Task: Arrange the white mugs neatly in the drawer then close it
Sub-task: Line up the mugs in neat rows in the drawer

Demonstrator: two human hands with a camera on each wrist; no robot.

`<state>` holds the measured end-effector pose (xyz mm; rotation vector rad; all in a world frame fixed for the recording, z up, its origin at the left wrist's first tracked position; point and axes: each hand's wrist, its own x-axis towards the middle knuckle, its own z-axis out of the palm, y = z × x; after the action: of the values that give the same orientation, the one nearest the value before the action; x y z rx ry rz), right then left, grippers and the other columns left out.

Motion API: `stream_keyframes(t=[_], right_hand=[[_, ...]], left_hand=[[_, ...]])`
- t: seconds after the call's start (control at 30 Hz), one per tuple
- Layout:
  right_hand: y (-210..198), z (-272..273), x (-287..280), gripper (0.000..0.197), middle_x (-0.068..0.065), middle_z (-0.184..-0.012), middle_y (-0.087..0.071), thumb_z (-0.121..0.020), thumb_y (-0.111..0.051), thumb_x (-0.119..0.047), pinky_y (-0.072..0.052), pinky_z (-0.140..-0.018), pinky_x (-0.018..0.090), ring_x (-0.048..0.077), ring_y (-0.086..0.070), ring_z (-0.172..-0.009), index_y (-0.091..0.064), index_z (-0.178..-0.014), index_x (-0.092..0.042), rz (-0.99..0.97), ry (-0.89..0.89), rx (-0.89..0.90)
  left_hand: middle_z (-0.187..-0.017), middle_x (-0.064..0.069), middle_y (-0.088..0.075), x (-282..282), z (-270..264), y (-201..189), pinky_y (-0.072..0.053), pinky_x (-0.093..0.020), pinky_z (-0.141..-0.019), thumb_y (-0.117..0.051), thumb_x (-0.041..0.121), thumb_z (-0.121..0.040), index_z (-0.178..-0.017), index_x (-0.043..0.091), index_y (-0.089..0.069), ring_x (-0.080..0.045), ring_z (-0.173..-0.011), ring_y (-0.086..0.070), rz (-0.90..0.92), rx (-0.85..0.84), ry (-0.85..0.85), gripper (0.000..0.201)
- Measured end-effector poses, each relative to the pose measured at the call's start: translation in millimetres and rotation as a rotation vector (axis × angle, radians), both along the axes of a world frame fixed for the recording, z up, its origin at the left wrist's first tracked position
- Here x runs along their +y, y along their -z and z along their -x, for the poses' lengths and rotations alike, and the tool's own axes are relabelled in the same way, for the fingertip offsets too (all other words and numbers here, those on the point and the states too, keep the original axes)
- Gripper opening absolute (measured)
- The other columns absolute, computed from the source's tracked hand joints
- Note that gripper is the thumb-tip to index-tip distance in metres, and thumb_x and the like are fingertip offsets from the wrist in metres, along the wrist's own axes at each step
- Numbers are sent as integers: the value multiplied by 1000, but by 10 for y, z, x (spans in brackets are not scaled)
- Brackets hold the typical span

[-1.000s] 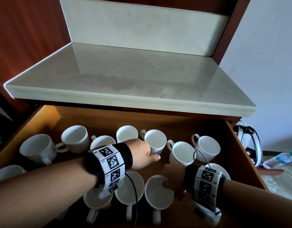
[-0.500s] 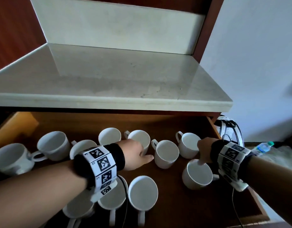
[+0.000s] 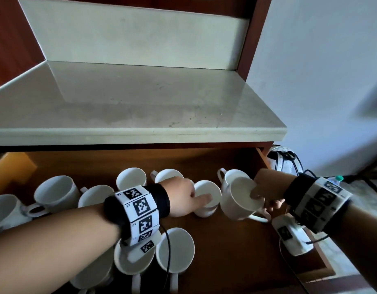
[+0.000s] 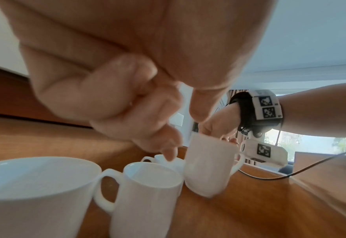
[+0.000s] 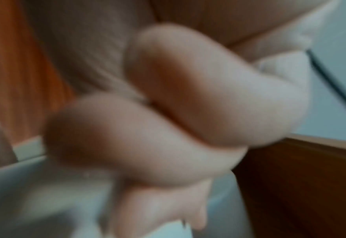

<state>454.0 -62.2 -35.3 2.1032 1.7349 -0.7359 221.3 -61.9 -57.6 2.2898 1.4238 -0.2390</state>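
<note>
Several white mugs stand in the open wooden drawer (image 3: 236,264). My right hand (image 3: 266,194) grips one white mug (image 3: 239,200) by its rim, thumb inside. That mug (image 4: 209,169) hangs tilted just above the drawer floor, beside a back-row mug (image 3: 231,174). My left hand (image 3: 188,198) reaches over the neighbouring mug (image 3: 207,193); its fingers (image 4: 169,153) hang curled above that mug (image 4: 149,185) and grip nothing. The right wrist view is blurred: only curled fingers (image 5: 168,128) close to the lens.
More mugs line the back (image 3: 131,179) and left (image 3: 53,192); others stand at the front (image 3: 174,249) under my left forearm. A marble counter (image 3: 140,102) overhangs the drawer's back. Bare drawer floor lies front right. A white bag (image 3: 283,160) sits outside, right.
My right hand left the front mugs, took a mug at the right and lifted it, tilted, towards the back row. My left hand slid right to the neighbouring mug.
</note>
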Motion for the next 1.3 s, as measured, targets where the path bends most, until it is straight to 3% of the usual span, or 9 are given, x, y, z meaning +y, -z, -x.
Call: stream_keyframes(t=[0.13, 0.23, 0.37, 0.53, 0.67, 0.83, 1.03, 1.2, 1.3], right_hand=[[-148, 208, -157, 20, 12, -56, -66, -89, -54, -6, -44, -39, 22, 15, -57, -35, -61, -95, 12, -59, 215, 354], [-105, -16, -451, 23, 12, -57, -66, -90, -50, -8, -46, -39, 21, 15, -59, -36, -61, -92, 13, -65, 297, 421], [-68, 80, -444, 32, 12, -60, -67, -90, -46, -13, -48, -43, 22, 17, -59, -40, -65, -89, 13, -40, 164, 337], [128, 162, -320, 25, 9, -79, -75, -89, -50, -11, -52, -49, 19, 17, -71, -63, -72, -96, -1, -63, -165, 61], [356, 201, -257, 26, 10, -90, -74, -92, -52, -16, -53, -62, 24, 19, -66, -65, -71, -100, -1, 79, -271, -66], [634, 220, -194, 34, 14, -103, -74, -92, -49, -23, -49, -70, 26, 22, -68, -85, -72, -104, -1, 200, -346, -87], [756, 400, -193, 30, 14, -114, -68, -92, -54, -21, -45, -74, 29, 30, -64, -107, -65, -111, 0, 178, -508, -131], [892, 478, -143, 32, 13, -109, -70, -87, -57, -25, -52, -86, 34, 29, -66, -102, -66, -107, -2, 185, -518, -107], [899, 534, -146, 32, 12, -91, -66, -89, -55, -27, -49, -71, 31, 25, -63, -82, -68, -102, -1, 213, -546, -142]], left_hand=[[-52, 0, -57, 11, -195, -57, -42, -27, -56, -25, 80, -83, -61, 13, -57, -14, -45, -50, 115, -215, -81, 77], [-42, 6, -55, -17, -637, -187, -35, -17, -39, -46, 46, -94, -58, 15, -60, -3, -29, -46, 133, -209, -74, 49], [-56, 2, -51, 34, -609, -132, -34, -22, -45, -48, 23, -94, -62, 12, -53, -14, -52, -49, 26, -4, 75, 34], [-59, 2, -45, -82, -654, -67, -34, -27, -54, -44, 34, -98, -56, 19, -42, -16, -57, -47, -11, 49, 147, 44], [-62, -7, -52, -10, -562, -41, -38, -30, -59, -31, 68, -91, -58, 16, -47, -24, -61, -52, -82, 105, 108, 64], [-86, -19, -63, 117, -322, -108, -28, -30, -48, -25, 69, -92, -88, -6, -61, -29, -70, -60, -113, 141, 33, 83], [-55, -2, -45, 63, -209, -60, -43, -33, -71, -25, 64, -94, -51, 17, -39, -18, -56, -48, -67, 129, -2, 66], [-54, -3, -44, 75, -139, -8, -44, -34, -72, -25, 66, -93, -52, 15, -38, -19, -57, -48, -70, 121, -6, 67], [-54, -3, -43, 86, -104, 16, -43, -33, -66, -26, 68, -92, -53, 16, -38, -17, -52, -45, -66, 119, -28, 66]])
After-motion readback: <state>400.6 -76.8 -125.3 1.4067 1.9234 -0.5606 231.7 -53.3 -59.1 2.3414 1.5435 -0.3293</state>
